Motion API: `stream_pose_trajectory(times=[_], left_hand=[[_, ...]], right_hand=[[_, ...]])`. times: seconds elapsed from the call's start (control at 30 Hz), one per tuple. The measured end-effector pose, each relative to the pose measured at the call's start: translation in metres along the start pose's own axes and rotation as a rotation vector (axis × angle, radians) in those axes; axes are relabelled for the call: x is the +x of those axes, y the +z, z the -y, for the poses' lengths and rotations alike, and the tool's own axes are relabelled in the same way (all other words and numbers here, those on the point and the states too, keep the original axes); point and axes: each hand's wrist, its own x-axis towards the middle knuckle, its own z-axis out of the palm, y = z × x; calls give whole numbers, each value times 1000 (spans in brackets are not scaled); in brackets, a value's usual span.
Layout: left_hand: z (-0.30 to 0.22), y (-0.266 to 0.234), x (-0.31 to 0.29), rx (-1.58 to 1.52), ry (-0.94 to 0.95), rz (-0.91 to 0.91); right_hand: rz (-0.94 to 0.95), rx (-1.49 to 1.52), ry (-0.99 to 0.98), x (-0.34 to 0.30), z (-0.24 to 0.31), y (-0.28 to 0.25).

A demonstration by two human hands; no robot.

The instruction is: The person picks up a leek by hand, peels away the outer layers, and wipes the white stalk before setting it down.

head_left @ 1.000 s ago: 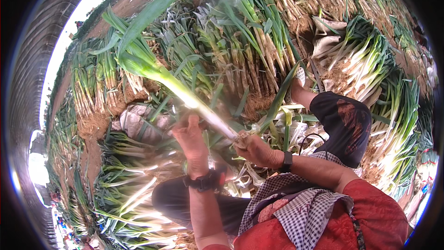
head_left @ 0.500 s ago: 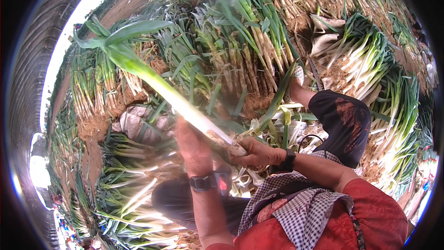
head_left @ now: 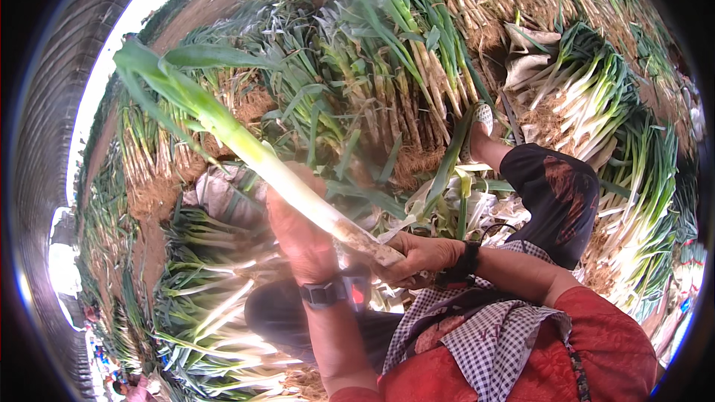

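Observation:
A long leek (head_left: 294, 186) slants across the middle, its green leaves at the upper left and its soiled root end low towards the right. My left hand (head_left: 298, 231) is wrapped round the white shaft from below; the leek hides part of its fingers. At the root end my right hand (head_left: 424, 254) is closed, thumb and fingers pinching there. A thin pale strip of skin (head_left: 401, 227) stands out beside that thumb. Both wrists wear dark bands.
Peeled leaves and skins (head_left: 484, 208) lie by my outstretched leg. Bundled leeks with brown roots (head_left: 395, 97) stand ahead. Whiter leeks lie in heaps at left (head_left: 216, 313) and right (head_left: 588, 112). A pale sack (head_left: 223, 190) sits at the left.
The leek has shifted slightly down, its root end moving a little right. My left hand has slid left and up along with it. A pale strip now shows by my right thumb.

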Motion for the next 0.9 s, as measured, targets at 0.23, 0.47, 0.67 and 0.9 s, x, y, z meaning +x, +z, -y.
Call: stream_pose_trajectory(times=[0.23,0.47,0.67,0.9], left_hand=[[25,-11,-33,379,-254,-336],[62,-97,-68,126,-471,-270],[14,9,-27,435,173,-182],[13,3,-35,332,116,-202]], right_hand=[[-118,-334,-112,4,18,10],[-186,-441,-79,3,37,17],[-119,-151,-121,0,22,4],[-144,-224,-56,-3,13,2]])
